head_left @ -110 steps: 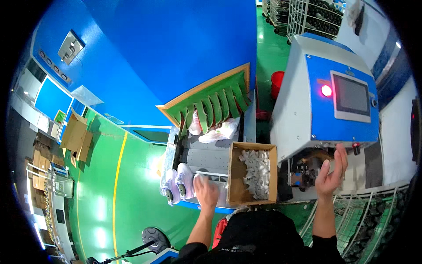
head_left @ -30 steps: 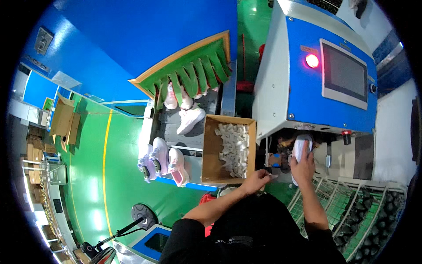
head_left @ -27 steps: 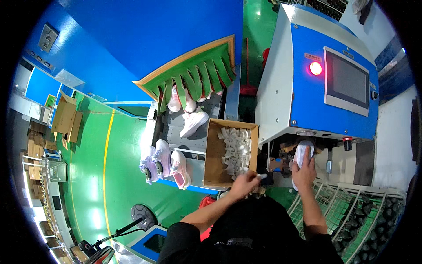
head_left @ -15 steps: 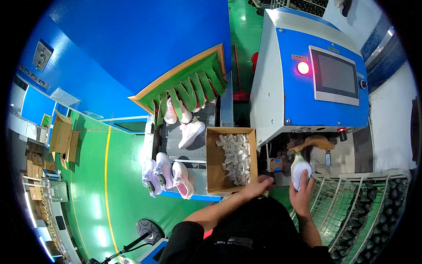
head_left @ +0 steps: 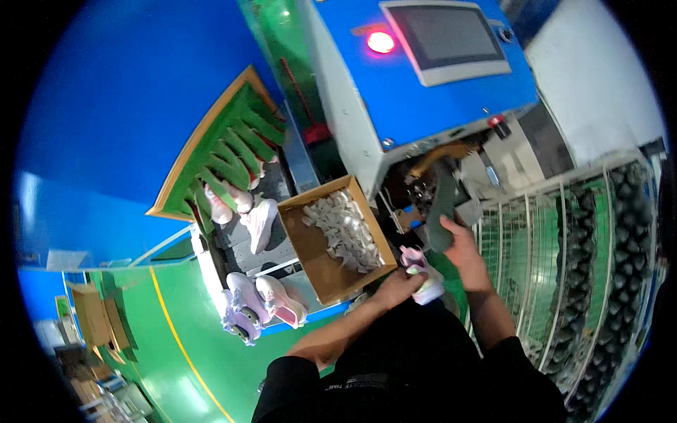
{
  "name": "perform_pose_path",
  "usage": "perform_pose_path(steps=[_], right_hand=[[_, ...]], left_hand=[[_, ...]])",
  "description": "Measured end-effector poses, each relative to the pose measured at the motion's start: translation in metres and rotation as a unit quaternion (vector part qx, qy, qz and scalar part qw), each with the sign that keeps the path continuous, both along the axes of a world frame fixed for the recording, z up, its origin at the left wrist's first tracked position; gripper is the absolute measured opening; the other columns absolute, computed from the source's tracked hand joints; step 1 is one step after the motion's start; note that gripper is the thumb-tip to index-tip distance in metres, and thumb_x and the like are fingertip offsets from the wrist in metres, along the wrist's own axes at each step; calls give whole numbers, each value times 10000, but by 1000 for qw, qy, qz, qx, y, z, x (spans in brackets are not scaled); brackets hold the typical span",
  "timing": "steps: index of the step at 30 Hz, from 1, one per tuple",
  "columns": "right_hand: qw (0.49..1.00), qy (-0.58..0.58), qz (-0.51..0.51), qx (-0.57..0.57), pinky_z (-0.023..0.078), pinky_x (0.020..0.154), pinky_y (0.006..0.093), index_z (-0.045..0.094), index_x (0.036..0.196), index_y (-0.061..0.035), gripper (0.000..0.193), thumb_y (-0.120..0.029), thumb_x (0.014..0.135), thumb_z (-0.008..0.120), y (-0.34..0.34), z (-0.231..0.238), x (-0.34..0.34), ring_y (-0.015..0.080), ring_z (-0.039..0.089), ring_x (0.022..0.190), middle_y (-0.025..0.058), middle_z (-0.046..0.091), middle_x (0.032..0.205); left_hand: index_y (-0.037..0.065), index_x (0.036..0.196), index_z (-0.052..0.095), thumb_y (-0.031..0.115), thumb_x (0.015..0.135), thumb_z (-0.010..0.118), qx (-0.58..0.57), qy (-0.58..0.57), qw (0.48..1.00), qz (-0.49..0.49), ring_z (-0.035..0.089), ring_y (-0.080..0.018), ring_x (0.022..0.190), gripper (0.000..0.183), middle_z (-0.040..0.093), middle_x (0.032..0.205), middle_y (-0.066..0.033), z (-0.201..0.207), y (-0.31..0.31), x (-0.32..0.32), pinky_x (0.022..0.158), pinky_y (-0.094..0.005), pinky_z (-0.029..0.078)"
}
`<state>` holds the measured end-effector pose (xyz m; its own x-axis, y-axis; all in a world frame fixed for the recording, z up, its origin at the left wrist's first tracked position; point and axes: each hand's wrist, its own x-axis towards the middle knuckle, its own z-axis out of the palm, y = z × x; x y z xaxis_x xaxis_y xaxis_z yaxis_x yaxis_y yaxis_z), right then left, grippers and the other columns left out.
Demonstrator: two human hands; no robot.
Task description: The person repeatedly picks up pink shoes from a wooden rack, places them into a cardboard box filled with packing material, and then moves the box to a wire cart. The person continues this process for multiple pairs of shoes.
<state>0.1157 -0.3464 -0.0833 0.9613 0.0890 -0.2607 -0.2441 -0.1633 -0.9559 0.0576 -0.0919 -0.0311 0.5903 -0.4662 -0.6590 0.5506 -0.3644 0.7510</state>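
Note:
My left hand (head_left: 400, 287) is closed around a white and pink sneaker (head_left: 425, 280), just right of the carton's near corner. Close by, my right hand (head_left: 462, 248) grips the lower end of a dark grey-green shoe last (head_left: 443, 204). The last's upper end is under the blue machine's front, beside a curved brown part (head_left: 441, 156); whether the two touch I cannot tell. Sneaker and last are apart. The cardboard box (head_left: 331, 285) to the left holds many small white pieces (head_left: 345, 229).
The blue machine (head_left: 409, 106) has a lit red lamp (head_left: 381, 42) and a dark screen (head_left: 448, 35). Sneakers (head_left: 281, 299) stand on the conveyor's near end, another (head_left: 261, 222) before the green strip curtain (head_left: 229, 155). At right, a wire rack (head_left: 525, 240) holds rows of dark lasts (head_left: 620, 282).
The sneaker has come off at the machine and passed from my right hand to my left. My right hand now holds the dark last. The whole view has tilted and shifted.

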Motion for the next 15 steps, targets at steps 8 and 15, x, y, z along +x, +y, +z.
perform_pose_path(steps=[8, 15], right_hand=[[920, 141, -216, 294, 556, 925, 409, 422, 1487, 4, 636, -99, 916, 684, -33, 68, -93, 253, 663, 1083, 150, 629, 1280], [751, -14, -500, 432, 570, 724, 377, 511, 1327, 26, 453, -276, 1002, 606, -177, 30, -249, 264, 665, 876, 194, 660, 1141]], left_hand=[[1, 1345, 539, 399, 905, 674, 15, -182, 982, -47, 644, -259, 1023, 608, 675, 1150, -182, 47, 13, -19, 916, -383, 496], [-32, 1228, 627, 274, 922, 656, -18, -121, 990, -75, 612, -157, 865, 434, 686, 969, -62, 30, -68, -33, 779, -323, 498]])
